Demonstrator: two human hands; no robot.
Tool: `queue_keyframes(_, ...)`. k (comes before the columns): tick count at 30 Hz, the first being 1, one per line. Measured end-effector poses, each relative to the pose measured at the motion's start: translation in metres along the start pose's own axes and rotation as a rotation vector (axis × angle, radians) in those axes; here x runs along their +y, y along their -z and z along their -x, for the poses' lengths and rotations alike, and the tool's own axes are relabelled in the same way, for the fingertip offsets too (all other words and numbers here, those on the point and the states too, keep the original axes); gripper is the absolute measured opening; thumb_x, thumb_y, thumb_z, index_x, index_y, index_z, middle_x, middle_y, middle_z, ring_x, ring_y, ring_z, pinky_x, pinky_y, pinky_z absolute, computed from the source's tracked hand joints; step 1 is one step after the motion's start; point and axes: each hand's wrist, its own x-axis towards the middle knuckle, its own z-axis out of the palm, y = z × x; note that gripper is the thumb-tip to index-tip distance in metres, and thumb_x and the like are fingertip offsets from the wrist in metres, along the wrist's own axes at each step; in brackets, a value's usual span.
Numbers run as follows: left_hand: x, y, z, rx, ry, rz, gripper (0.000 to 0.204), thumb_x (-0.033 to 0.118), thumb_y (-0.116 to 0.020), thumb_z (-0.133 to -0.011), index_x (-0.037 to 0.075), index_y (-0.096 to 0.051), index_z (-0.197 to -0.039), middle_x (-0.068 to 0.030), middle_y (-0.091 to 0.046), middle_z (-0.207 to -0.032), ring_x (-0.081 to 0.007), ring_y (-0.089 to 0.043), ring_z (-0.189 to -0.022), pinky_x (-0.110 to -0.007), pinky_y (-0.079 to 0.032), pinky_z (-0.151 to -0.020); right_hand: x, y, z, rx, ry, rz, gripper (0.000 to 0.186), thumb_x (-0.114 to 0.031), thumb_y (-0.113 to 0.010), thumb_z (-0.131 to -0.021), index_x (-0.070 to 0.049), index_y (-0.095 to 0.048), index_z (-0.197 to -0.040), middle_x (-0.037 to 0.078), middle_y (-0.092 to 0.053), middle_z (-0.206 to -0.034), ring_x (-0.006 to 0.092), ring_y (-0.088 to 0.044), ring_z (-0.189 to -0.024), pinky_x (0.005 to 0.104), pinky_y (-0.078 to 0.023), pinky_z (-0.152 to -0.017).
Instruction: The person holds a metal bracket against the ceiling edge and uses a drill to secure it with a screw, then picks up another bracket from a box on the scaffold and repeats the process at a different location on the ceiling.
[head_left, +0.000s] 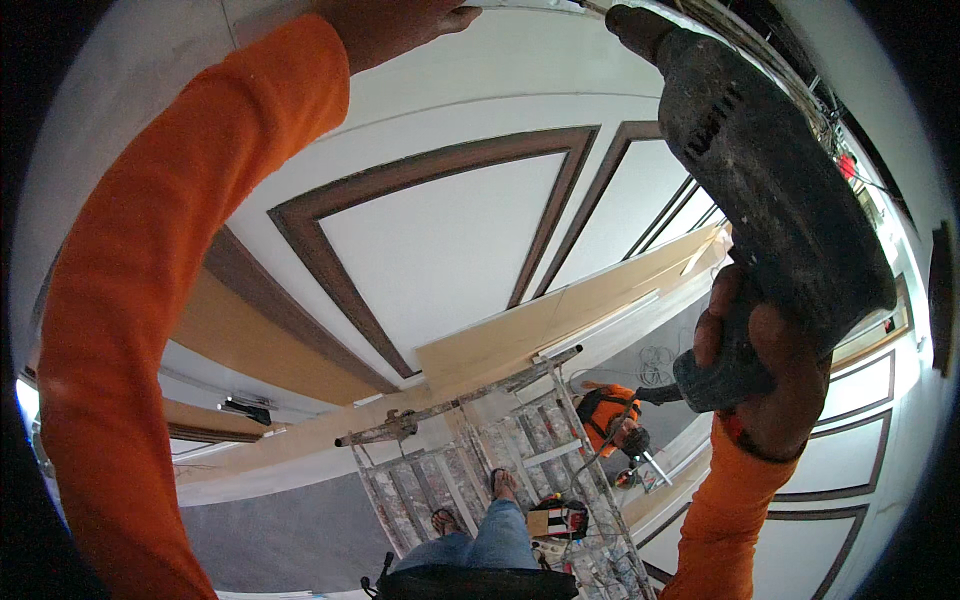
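My right hand (785, 400) is wrapped round the handle of a dark, dusty power drill (770, 170). The drill's front end points up and left, and a thin bit extends from the chuck (635, 28) to the upper edge of the view. My left hand (395, 28) is raised high on the left, against the pale surface, partly cut off by the upper edge. One of its digits lies stretched out toward the drill bit; the other fingers are out of sight. Nothing shows in that hand.
My feet stand on a paint-spattered scaffold platform (440, 490) with a metal rail (470, 392). A box (545, 522) lies beside them. Below on the right is another person (605, 415) in orange. Brown-framed white panels (440, 230) line the wall; loose cables (800, 90) run at upper right.
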Motion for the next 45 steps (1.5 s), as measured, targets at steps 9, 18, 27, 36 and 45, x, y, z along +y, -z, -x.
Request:
queue_keyframes(9, -0.001, 0.004, -0.004, -0.049, 0.001, 0.025, 0.051, 0.024, -0.072, -0.085, 0.002, -0.057, -0.129, -0.0131, -0.061, -0.121, -0.0275, -0.056, -0.117, -0.04, -0.042, -0.108, -0.005, -0.003, 0.001, 0.004, -0.034, 0.126, 0.062, -0.031, -0.076, -0.079, 0.007, -0.05, -0.121, 0.012, -0.062, -0.072, 0.0151, -0.054, -0.052, 0.0253, -0.043, -0.045)
queue_keyframes(18, -0.003, 0.002, 0.001, -0.013, -0.042, 0.023, 0.049, 0.022, -0.071, -0.086, 0.001, -0.057, -0.128, -0.0128, -0.062, -0.122, -0.0274, -0.056, -0.119, -0.04, -0.04, -0.11, 0.008, 0.015, 0.004, -0.153, -0.037, 0.022, 0.051, -0.013, -0.068, -0.086, -0.001, -0.046, -0.13, 0.016, -0.064, -0.093, 0.0211, -0.064, -0.063, 0.0322, -0.056, -0.052)
queue_keyframes(27, -0.001, 0.0, 0.001, -0.023, -0.027, -0.02, 0.049, 0.024, -0.071, -0.087, 0.002, -0.057, -0.129, -0.0124, -0.061, -0.124, -0.027, -0.055, -0.121, -0.04, -0.04, -0.111, 0.002, -0.002, 0.004, -0.052, -0.023, 0.139, 0.046, -0.018, -0.07, -0.082, 0.003, -0.052, -0.118, 0.014, -0.064, -0.078, 0.0178, -0.059, -0.058, 0.0284, -0.048, -0.052)
queue_keyframes(36, -0.001, -0.001, 0.001, 0.007, -0.027, 0.006, 0.047, 0.022, -0.072, -0.086, 0.002, -0.058, -0.127, -0.0123, -0.06, -0.123, -0.0271, -0.056, -0.119, -0.04, -0.041, -0.11, -0.002, -0.015, 0.005, 0.059, -0.029, 0.169, 0.034, -0.019, -0.068, -0.077, 0.006, -0.059, -0.098, 0.011, -0.06, -0.065, 0.0156, -0.053, -0.053, 0.0286, -0.043, -0.053)
queue_keyframes(45, -0.001, 0.005, -0.001, -0.025, -0.025, 0.003, 0.049, 0.023, -0.072, -0.086, 0.0, -0.058, -0.127, -0.0134, -0.06, -0.122, -0.0274, -0.056, -0.118, -0.04, -0.041, -0.11, -0.012, -0.007, 0.0, -0.042, -0.022, 0.309, 0.02, -0.017, -0.061, -0.077, 0.002, -0.059, -0.076, 0.009, -0.059, -0.064, 0.0165, -0.051, -0.053, 0.0311, -0.042, -0.054)
